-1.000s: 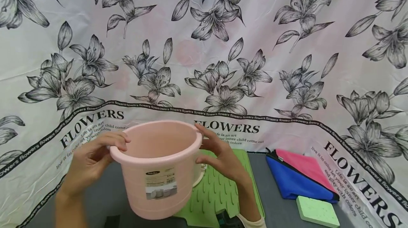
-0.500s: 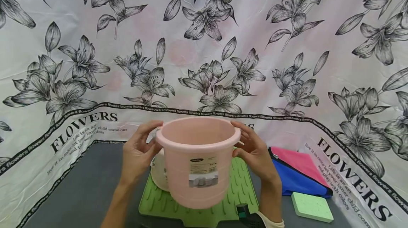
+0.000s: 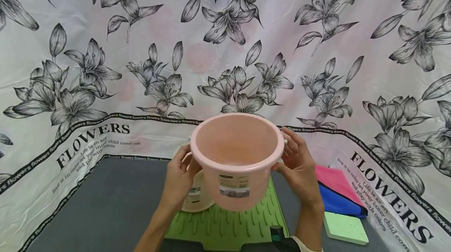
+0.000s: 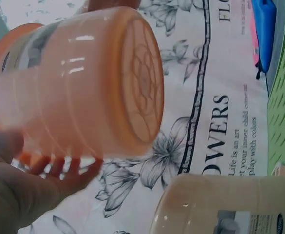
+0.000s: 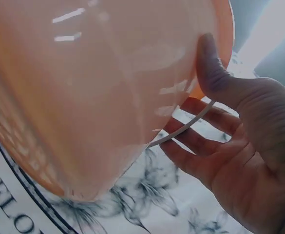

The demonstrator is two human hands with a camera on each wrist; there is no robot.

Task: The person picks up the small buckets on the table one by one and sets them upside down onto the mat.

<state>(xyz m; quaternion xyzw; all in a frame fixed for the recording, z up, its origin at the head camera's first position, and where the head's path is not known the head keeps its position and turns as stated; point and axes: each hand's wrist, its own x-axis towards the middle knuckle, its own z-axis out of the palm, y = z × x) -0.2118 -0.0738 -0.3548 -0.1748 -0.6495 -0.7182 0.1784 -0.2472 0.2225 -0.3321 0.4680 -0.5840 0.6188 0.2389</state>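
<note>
A pale pink plastic bucket [image 3: 258, 185] with a paper label is held up in both hands, its open top tilted toward the head camera. On its left side my left hand [image 3: 181, 175] grips it just under the rim. The right hand [image 3: 299, 167] holds the other side, thumb pressed to the wall below the rim. In the right wrist view the fingers sit behind the bucket near its thin pale handle [image 5: 186, 125]. Behind and partly hidden by the pink bucket is a cream bucket [image 3: 199, 199], its label also visible.
Under the cream bucket lies a green ridged mat [image 3: 225, 228] on the dark grey table [image 3: 112, 193]. To the right are a folded pink and blue cloth item [image 3: 338, 197] and a light green sponge [image 3: 345, 228]. A floral sheet [image 3: 151, 134] hangs at the back.
Both hands have carried the pink bucket to the right, and its open top has tipped further toward the head camera. More of the cream bucket shows now.
</note>
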